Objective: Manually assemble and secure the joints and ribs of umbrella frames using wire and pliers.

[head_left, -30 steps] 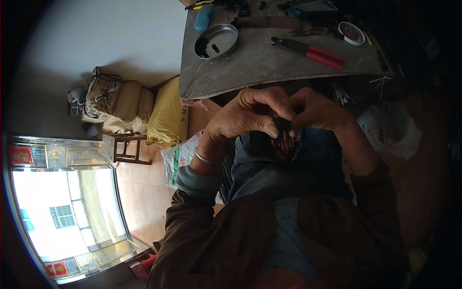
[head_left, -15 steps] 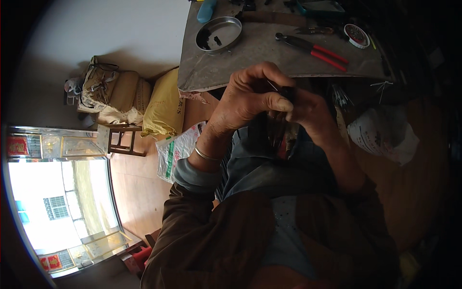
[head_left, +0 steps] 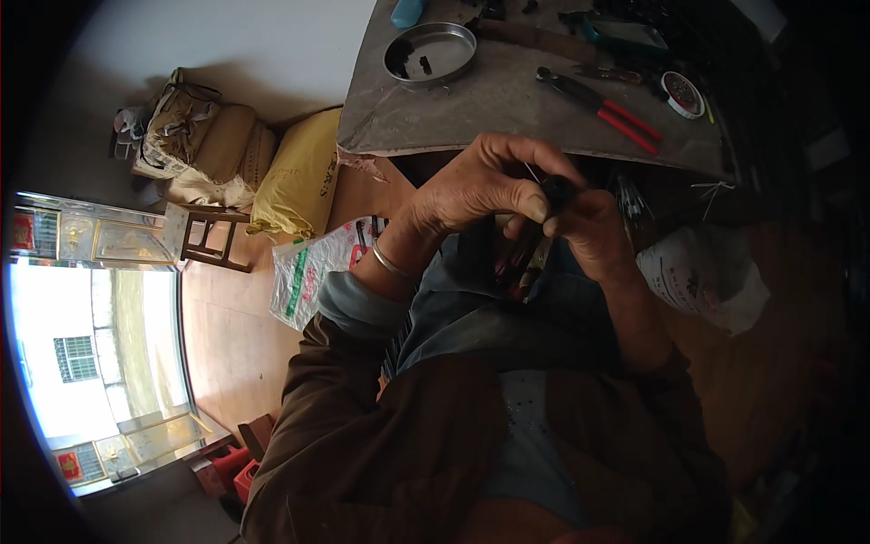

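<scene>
Just past the table's near edge, in front of my lap, both hands meet at a small black piece (head_left: 557, 190). My left hand (head_left: 480, 186) pinches it between thumb and bent fingers. From the other side, the fingers of my right hand (head_left: 594, 236) close on the same piece. A thin pale wire-like sliver (head_left: 532, 171) sticks out beside my left fingers; its other end is hidden. The piece is dark, and its exact kind cannot be made out. Beneath the hands, dark shapes in shadow lie over my blue trousers (head_left: 462, 290).
On the table (head_left: 399, 127) stand a round metal dish (head_left: 450, 72) with black bits, red-handled pliers (head_left: 630, 125) and a white lid (head_left: 681, 94) holding small parts. Thin pale strips (head_left: 632, 199) and a white plastic bag (head_left: 702, 276) are at right. Sacks (head_left: 299, 181) and a wooden stool (head_left: 217, 240) stand left.
The view has shifted slightly. Both hands stay together on the black piece, with the right fingers turned a little and more of the piece showing between them.
</scene>
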Demonstrator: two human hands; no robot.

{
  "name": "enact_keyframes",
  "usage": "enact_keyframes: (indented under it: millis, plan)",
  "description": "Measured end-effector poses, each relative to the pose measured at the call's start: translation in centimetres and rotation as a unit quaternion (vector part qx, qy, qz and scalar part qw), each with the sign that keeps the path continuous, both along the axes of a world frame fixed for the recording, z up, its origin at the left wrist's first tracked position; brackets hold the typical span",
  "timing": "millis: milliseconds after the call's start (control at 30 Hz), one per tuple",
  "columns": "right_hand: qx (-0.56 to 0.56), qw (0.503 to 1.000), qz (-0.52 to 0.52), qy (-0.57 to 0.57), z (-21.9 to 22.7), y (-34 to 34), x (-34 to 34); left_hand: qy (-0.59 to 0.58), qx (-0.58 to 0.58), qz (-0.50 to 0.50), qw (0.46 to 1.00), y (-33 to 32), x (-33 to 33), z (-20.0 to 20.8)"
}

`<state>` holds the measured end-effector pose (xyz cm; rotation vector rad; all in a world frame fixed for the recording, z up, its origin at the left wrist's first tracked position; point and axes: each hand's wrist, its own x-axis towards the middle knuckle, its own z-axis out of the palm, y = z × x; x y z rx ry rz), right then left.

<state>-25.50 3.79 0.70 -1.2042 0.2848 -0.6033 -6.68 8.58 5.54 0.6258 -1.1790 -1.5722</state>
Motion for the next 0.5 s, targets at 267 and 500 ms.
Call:
enact_keyframes:
  millis: [267,500]
  plan:
    - [0.030,0.997,0.026,-0.066,-0.1,0.2,0.7,0.068,0.023,-0.053,0.996,-0.5,0.0,-1.8]
    - [0.017,0.999,-0.022,-0.022,1.6,1.2,0.9,0.086,0.028,-0.021,0.996,-0.3,-0.6,-1.6]
